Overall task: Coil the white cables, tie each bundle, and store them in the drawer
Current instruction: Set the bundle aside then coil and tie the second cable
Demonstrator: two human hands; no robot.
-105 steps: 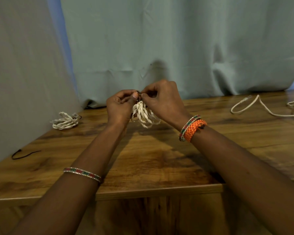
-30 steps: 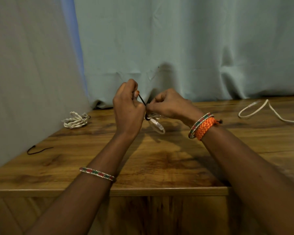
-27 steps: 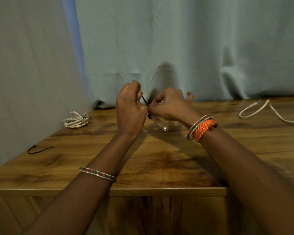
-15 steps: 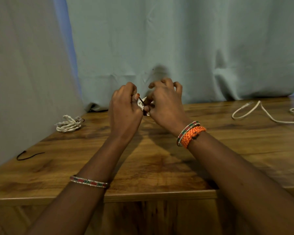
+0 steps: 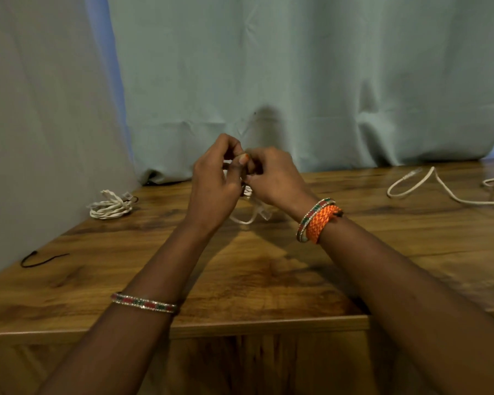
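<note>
Both hands meet above the table (image 5: 257, 280): the left hand (image 5: 214, 189) and right hand (image 5: 271, 178) pinch at the cable bundle (image 5: 251, 215), whose loops hang beneath them. The tie itself is hidden; cinching it snug without spilling loops seems the aim. Left of the hands lie a tied bundle (image 5: 110, 205) and a black string (image 5: 42, 259); to their right, a loose cable (image 5: 428, 185). Nothing obstructs.

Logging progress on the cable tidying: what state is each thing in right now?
Left hand: pinching the bundle.
Right hand: pinching the bundle too.
Bundle: held above the table, loops hanging.
Tied coil: lying far left.
Loose cable: uncoiled, far right.
Black tie: lying unused.
</note>
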